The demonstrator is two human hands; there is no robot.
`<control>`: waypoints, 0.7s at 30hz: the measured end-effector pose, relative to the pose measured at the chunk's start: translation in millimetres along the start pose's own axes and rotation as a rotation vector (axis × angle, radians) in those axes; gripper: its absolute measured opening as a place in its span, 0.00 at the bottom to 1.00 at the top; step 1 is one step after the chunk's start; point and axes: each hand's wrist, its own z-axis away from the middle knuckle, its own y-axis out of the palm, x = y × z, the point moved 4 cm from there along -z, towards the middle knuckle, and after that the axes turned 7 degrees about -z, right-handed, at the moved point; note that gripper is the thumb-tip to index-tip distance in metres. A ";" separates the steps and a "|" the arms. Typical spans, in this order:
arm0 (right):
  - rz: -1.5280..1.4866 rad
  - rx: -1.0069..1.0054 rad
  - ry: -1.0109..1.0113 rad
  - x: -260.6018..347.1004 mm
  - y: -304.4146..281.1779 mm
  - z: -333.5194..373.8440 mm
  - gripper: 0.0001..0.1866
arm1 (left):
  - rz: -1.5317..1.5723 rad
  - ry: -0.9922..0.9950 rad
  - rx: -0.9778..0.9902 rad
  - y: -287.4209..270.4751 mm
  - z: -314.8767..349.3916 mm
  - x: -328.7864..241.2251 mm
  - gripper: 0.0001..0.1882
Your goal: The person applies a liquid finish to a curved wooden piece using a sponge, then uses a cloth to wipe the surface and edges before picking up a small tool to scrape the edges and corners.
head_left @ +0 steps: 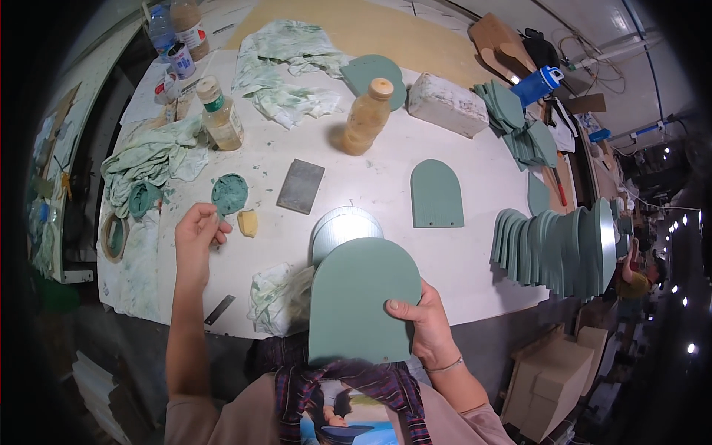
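My right hand (425,321) grips a green arch-topped board (365,300) by its right edge, thumb on the face, close to my body. Beyond it lies a round-ended piece (346,228) with a bright glare, partly covered by the board. My left hand (199,231) is raised just short of a round lid of green paste (230,193), its fingers curled in a pinch. Whatever they hold, if anything, is too small to make out. Beside those fingers sits a yellow sponge piece (248,224). A grey rectangular block (301,186) lies farther right.
Another arched board (437,194) lies flat at right, near a standing row of green boards (552,248). Bottles (368,119), a white block (448,105) and stained rags (285,70) occupy the far side. A crumpled cloth (276,300) and dark strip (219,309) lie near the front edge.
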 end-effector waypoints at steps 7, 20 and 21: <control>0.032 0.027 -0.017 6.2 4.8 11.6 0.31 | -0.229 0.751 0.309 30.0 64.5 -84.3 0.10; 0.112 0.031 -0.065 11.5 8.1 25.4 0.33 | -0.506 1.135 0.349 46.8 90.9 -114.6 0.13; 0.107 0.032 -0.067 13.0 7.1 26.0 0.33 | -0.511 1.152 0.344 48.8 91.3 -117.0 0.14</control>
